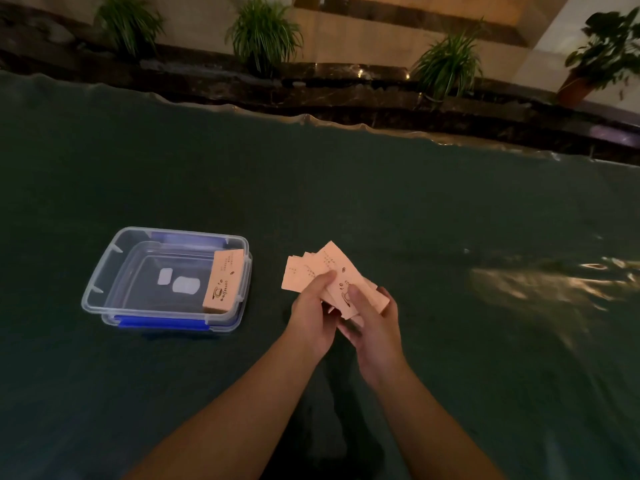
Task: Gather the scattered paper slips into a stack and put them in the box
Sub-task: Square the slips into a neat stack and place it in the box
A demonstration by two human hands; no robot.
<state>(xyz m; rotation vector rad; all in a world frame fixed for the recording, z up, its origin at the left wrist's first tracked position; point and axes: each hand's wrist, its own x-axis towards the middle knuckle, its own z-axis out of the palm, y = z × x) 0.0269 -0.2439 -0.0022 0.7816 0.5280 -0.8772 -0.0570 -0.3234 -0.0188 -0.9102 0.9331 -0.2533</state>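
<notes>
Both hands closed on a fanned bundle of paper slips (332,275), held just above the counter (450,220) right of centre: left hand (313,315) thumb pressing the top slip, right hand (372,318) cupping from beneath. Edges splayed, not yet squared. Clear box (104,271) open, toward the left near edge, one stack of slips (221,280) already leaning inside against its right wall. Risk: loose fan slipping during transfer, scattering; leaning stack toppling if bumped.

One head-worn camera looks forward and down, close over both forearms, across the dark table (450,220) toward plants (265,32).
</notes>
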